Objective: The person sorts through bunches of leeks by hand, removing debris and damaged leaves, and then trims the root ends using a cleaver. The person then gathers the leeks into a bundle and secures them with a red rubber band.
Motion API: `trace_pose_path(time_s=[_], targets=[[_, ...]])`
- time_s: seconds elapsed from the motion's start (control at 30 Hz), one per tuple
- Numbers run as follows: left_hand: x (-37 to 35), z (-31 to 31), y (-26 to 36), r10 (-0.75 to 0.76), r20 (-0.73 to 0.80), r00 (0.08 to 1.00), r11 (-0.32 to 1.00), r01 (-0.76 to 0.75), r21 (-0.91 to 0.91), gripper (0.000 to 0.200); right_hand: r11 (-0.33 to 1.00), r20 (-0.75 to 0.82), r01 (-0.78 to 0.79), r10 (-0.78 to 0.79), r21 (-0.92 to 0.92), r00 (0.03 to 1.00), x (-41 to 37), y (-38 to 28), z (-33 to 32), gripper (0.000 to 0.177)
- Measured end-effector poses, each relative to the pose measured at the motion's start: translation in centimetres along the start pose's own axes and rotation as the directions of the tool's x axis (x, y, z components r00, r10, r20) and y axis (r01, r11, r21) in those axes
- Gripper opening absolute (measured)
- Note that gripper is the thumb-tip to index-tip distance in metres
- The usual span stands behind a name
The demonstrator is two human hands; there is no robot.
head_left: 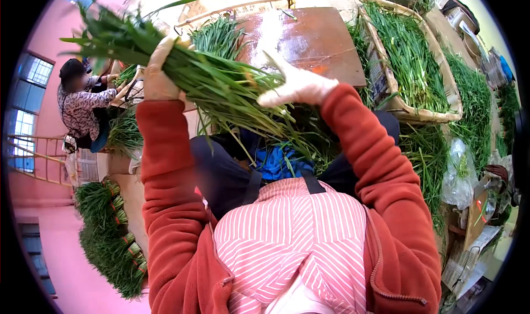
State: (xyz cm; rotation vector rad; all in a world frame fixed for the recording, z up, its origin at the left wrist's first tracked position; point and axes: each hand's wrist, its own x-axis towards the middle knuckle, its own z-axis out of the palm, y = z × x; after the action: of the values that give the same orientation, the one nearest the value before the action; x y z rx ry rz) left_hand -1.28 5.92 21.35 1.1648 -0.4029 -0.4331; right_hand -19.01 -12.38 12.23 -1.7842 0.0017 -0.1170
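My left hand (160,71), in a whitish glove, is wrapped around a thick bunch of long green garlic chives (215,82). The leaf tips fan out to the upper left, and the stem ends slant down to the right over my lap. My right hand (298,85), gloved the same way, is beside the stem end with thumb and fingers spread apart. Loose chives (309,137) hang and lie below the bunch, around a blue cloth or bag (284,162) between my knees.
A shiny brown board (301,43) lies ahead, with more chives (218,38) at its left. A crate (436,115) filled with chives stands at the right. Tied bundles (118,212) line the floor at the left. Another person (83,107) sits at the far left handling greens.
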Motion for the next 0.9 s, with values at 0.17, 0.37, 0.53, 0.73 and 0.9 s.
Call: trace_pose_path(time_s=[0.17, 0.37, 0.53, 0.73, 0.9], targets=[[1.4, -5.4, 1.1, -0.046, -0.174, 0.984, 0.984, 0.015, -0.178, 0.023, 0.905, 0.134, -0.157, 0.113, 0.394, 0.984, -3.4, 5.0, 3.6, 0.105], [3.2, -10.4, 1.3, 0.019, -0.230, 0.973, 0.980, -0.063, -0.188, 0.021, 0.838, 0.168, -0.478, 0.448, 0.263, 0.878, -4.6, 1.3, 2.7, 0.022], [3.7, -17.2, 3.8, 0.031, -0.249, 0.968, 0.944, -0.110, -0.310, 0.020, 0.878, -0.044, -0.314, 0.353, 0.362, 0.935, -7.9, 6.3, -1.5, 0.030], [4.2, -22.4, 5.1, 0.087, -0.179, 0.980, 0.917, -0.149, -0.370, 0.026, 0.521, -0.216, -0.518, 0.532, -0.678, 0.819, -8.4, 9.9, -1.3, 0.052], [4.2, -21.8, 5.1, 0.082, -0.211, 0.974, 0.930, -0.151, -0.335, 0.024, 0.746, -0.153, -0.351, 0.323, -0.566, 0.934, -6.1, 7.5, 0.3, 0.076]])
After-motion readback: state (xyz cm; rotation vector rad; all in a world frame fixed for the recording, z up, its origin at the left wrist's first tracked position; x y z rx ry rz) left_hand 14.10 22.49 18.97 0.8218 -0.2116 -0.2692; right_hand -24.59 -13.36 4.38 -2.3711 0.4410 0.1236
